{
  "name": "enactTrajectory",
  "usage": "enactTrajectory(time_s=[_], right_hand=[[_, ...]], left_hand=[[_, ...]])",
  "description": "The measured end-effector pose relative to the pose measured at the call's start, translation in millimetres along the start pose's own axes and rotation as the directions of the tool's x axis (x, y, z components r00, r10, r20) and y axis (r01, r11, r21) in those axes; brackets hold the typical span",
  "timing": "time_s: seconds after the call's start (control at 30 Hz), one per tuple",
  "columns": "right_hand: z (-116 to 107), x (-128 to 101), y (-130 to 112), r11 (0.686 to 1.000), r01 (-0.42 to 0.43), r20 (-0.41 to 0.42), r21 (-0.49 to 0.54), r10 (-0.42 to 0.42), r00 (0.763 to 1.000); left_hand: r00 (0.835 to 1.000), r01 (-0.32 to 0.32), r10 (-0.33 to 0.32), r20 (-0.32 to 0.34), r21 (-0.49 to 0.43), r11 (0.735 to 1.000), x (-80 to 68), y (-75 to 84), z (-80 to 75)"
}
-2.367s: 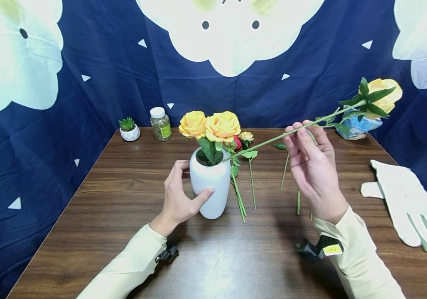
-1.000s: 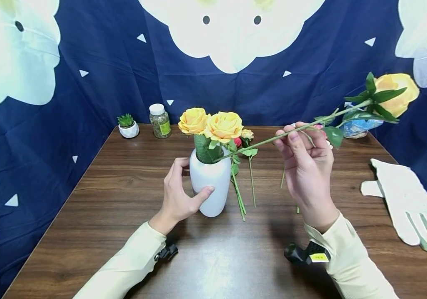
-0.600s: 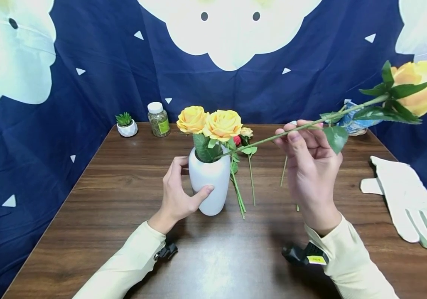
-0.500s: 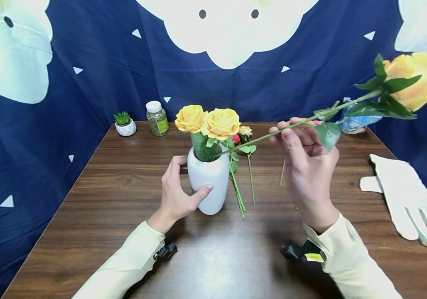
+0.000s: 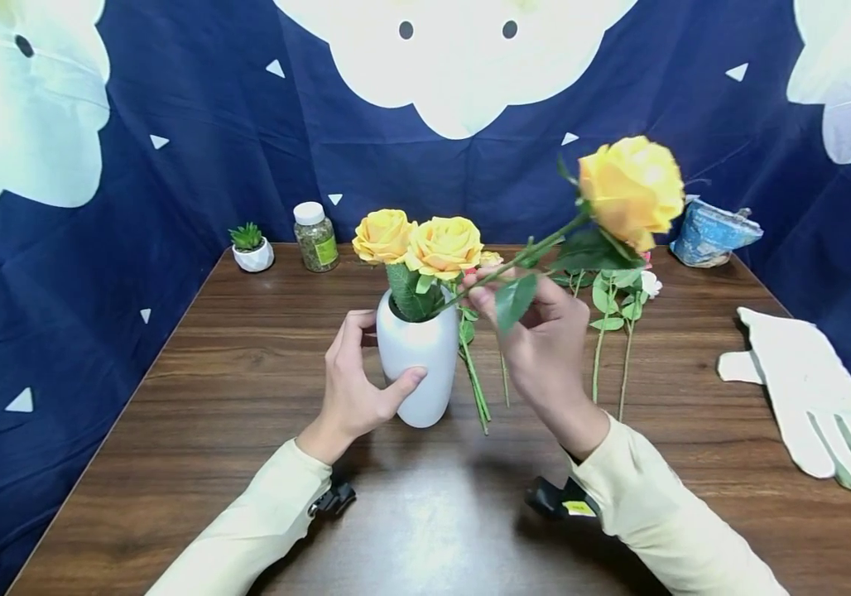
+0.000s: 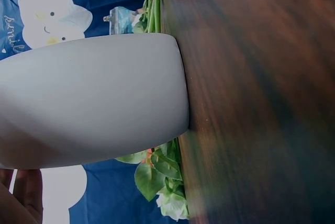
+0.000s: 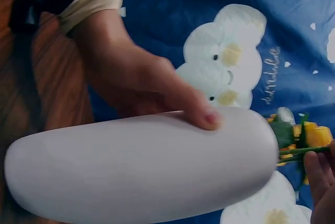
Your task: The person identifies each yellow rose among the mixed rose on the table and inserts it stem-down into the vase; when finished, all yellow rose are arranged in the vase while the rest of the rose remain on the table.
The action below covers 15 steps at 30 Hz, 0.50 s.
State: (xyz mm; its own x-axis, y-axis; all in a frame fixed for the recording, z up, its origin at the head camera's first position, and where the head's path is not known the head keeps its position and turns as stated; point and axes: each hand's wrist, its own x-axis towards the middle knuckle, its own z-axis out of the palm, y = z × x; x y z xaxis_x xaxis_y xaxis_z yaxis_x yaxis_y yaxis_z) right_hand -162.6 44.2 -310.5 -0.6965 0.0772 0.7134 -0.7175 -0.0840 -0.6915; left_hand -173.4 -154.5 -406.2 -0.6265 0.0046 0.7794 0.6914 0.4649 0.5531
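Between the hands: a white vase [image 5: 416,364] stands on the counter [image 5: 247,389], two yellow roses [image 5: 418,245] already in it.
Left hand [image 5: 354,389]: curled round the vase's left side, thumb across the front, fingers behind it; the right wrist view shows the thumb pressed on the vase [image 7: 141,166].
Right hand [image 5: 545,348]: just right of the vase mouth, fingers pinching the stem of a third rose [image 5: 630,190].
Third rose: stem slants up and right from the vase mouth through the fingers; bloom above and right of the right hand, a leaf hanging in front of the fingers.
Behind the right hand: loose stems [image 5: 612,331] lie on the counter, more just right of the vase base.
Far right of the right hand: a white glove [image 5: 805,397] lies flat; a blue pot [image 5: 712,236] sits beyond it.
Beyond the left hand: a jar [image 5: 316,237] and a small succulent [image 5: 252,248], well apart from the vase.
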Motion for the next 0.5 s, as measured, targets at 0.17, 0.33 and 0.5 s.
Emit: enactTrajectory(time_s=[0.17, 0.33, 0.5], right_hand=[[7, 1, 8, 0.998, -0.032, 0.040, -0.046, 0.034, 0.999], [12, 10, 11, 0.994, -0.076, 0.089, -0.081, 0.083, 0.993], [11, 12, 12, 0.987, -0.070, 0.119, -0.148, 0.088, 0.989]], left_hand=[[1.000, 0.003, -0.003, 0.007, -0.009, 1.000, 0.2, 0.5, 1.1], [1.000, 0.002, -0.002, -0.001, -0.015, 1.000, 0.2, 0.9, 1.6], [1.000, -0.013, 0.013, -0.003, -0.008, 1.000, 1.5, 1.1, 0.6]])
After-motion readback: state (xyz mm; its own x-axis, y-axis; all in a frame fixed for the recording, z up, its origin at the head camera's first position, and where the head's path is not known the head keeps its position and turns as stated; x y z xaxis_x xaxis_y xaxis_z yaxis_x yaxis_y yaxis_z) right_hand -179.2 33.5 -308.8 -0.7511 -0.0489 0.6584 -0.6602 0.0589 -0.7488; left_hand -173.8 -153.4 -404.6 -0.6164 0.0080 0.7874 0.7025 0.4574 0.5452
